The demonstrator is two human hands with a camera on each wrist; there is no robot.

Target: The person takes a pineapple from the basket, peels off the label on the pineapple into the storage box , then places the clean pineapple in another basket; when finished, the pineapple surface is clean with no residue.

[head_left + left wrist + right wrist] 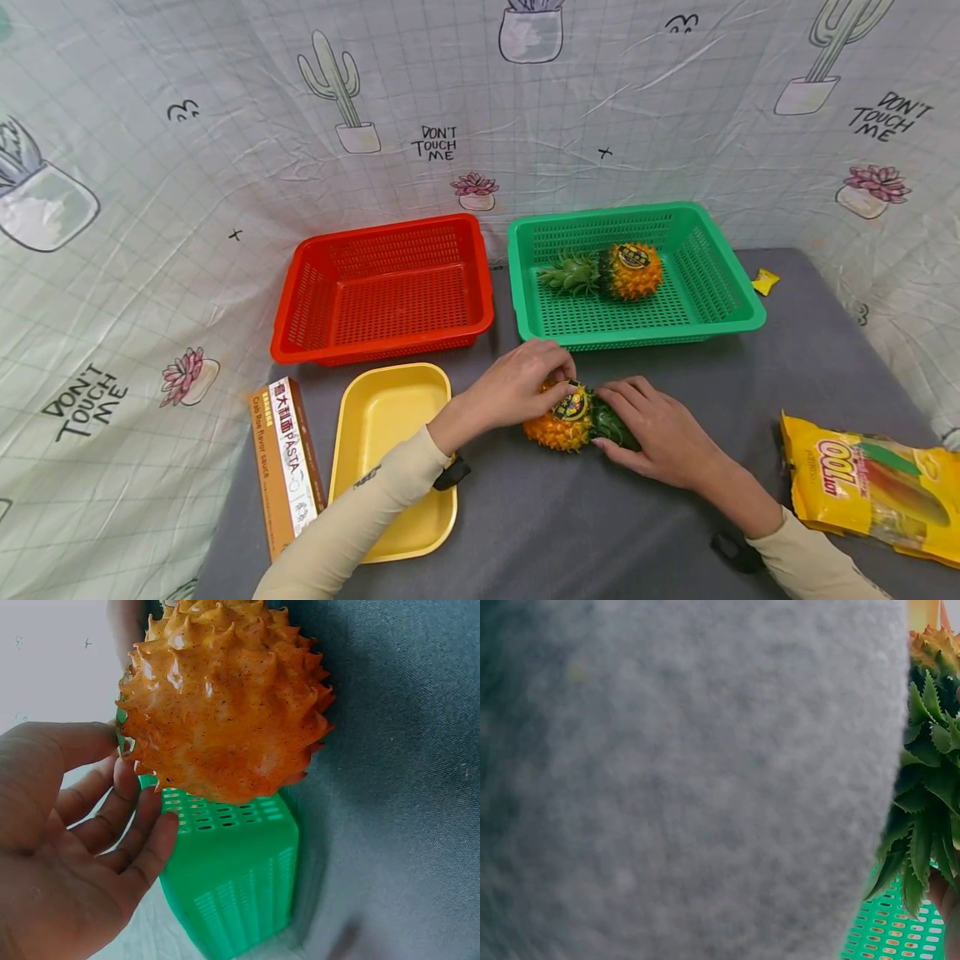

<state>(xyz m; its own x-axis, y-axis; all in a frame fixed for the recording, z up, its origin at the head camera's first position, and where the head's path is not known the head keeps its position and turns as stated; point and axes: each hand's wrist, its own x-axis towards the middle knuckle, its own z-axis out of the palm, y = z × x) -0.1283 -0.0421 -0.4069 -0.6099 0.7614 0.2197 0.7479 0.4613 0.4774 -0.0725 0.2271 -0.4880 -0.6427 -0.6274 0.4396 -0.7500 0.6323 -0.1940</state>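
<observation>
A small pineapple (555, 432) with spiky orange skin and a dark round label lies across the grey table in the head view, crown to the right. My left hand (517, 385) has its thumb and fingertips at the label on the upper side. In the left wrist view, its thumb and bent fingers meet at the side of the orange fruit (225, 705). My right hand (660, 433) grips the green crown (611, 423) from the right. Grey fabric blocks most of the right wrist view, leaving crown leaves (930, 787) at its right edge.
Behind the hands, a green basket (637, 337) holds another pineapple (633, 271). To its left sits a red basket (390, 343). A yellow tray (390, 408) and a pasta box (285, 458) lie at left. A yellow snack bag (870, 483) and small yellow packet (765, 281) are at right.
</observation>
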